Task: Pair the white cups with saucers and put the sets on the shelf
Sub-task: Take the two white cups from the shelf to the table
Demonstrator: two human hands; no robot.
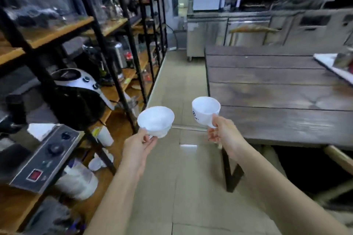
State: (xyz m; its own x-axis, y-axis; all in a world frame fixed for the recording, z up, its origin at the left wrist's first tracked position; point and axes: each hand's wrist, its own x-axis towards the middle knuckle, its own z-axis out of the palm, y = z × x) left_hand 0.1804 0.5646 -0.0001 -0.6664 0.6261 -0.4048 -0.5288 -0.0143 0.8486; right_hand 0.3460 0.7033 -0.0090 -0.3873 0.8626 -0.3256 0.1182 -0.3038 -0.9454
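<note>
My left hand (140,144) grips a white cup (155,120) by its base or handle, held in the air over the aisle floor beside the shelf unit (118,74). A second white cup (206,109) with a small dark logo is held by my right hand (222,129) at its handle, just off the near left corner of the dark wooden table (277,89). Both cups are upright and look empty. No saucer sits under either cup. The shelf is a black metal frame with wooden boards on my left.
The shelf boards carry appliances: a black and white machine (76,89), a metal box with knobs (44,156), white cups and containers low down (99,160). A white tray (332,63) lies at the table's far right. Steel counters (248,30) stand at the back across the tiled aisle.
</note>
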